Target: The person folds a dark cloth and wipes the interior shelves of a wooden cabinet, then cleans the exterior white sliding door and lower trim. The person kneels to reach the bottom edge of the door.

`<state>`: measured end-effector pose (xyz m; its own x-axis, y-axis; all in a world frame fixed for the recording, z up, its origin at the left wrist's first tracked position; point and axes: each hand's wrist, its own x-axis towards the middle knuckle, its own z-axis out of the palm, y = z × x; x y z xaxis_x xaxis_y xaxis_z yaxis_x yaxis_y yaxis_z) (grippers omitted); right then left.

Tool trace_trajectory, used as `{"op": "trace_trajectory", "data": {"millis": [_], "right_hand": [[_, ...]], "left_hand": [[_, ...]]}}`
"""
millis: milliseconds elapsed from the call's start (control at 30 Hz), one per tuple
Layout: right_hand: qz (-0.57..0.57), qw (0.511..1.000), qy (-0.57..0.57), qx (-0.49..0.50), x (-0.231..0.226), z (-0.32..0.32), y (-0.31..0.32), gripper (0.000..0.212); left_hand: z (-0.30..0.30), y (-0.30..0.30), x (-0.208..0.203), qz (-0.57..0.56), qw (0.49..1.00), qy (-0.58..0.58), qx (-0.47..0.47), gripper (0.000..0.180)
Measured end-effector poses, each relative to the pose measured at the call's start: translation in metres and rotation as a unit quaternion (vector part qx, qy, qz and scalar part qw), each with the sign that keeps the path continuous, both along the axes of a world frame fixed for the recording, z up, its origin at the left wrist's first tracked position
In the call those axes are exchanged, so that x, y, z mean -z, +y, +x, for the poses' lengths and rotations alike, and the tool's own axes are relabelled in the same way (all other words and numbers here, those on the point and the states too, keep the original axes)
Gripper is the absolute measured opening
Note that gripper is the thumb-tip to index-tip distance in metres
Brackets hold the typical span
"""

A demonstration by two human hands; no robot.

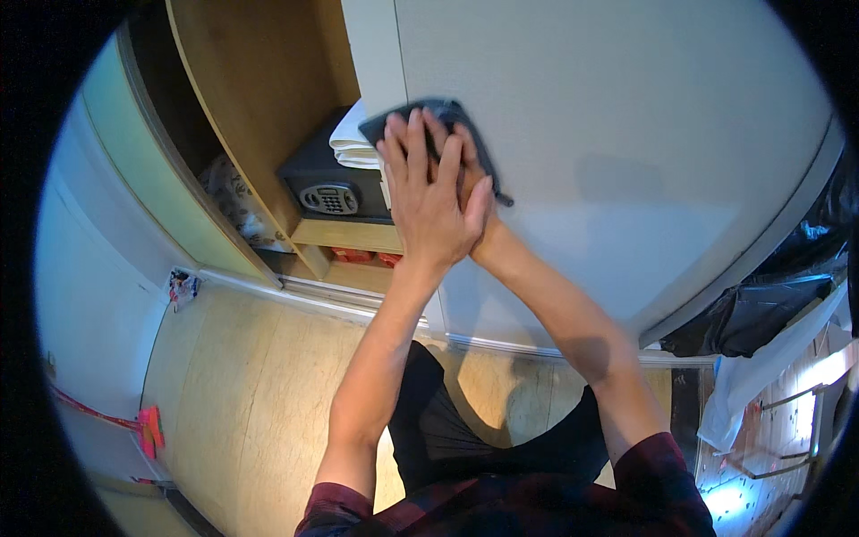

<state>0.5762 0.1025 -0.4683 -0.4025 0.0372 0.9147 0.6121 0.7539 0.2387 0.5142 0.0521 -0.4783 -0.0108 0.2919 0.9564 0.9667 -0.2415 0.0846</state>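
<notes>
Resting spread, empty left hand [426, 215] over right hand [469, 177], seemingly steadying dark pouch [458, 113] right of safe [313, 166]; unable to tell right hand's grip.

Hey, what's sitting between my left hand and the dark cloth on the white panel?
Your right hand. The head view shows your left hand overlapping it, with the dark cloth behind.

pale yellowish floor [224, 376] beside an open wooden cabinet [268, 63]
</notes>
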Motion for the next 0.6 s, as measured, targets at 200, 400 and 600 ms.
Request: {"op": "trace_trajectory", "data": {"millis": [200,400,600], "right_hand": [[-0.019,0.986,-0.165,-0.016,0.11,-0.006,0.003,0.07],[-0.059,0.922,-0.382,-0.013,0.224,0.017,0.008,0.07],[0.019,0.803,-0.593,0.057,0.297,0.029,-0.001,0.062]], "left_hand": [[0.001,-0.005,0.109,-0.019,0.998,-0.062,0.001,0.063],[0.017,-0.036,0.195,-0.15,0.975,-0.164,-0.021,0.058],[0.009,-0.067,0.23,-0.197,0.958,-0.201,-0.057,0.046]]}}
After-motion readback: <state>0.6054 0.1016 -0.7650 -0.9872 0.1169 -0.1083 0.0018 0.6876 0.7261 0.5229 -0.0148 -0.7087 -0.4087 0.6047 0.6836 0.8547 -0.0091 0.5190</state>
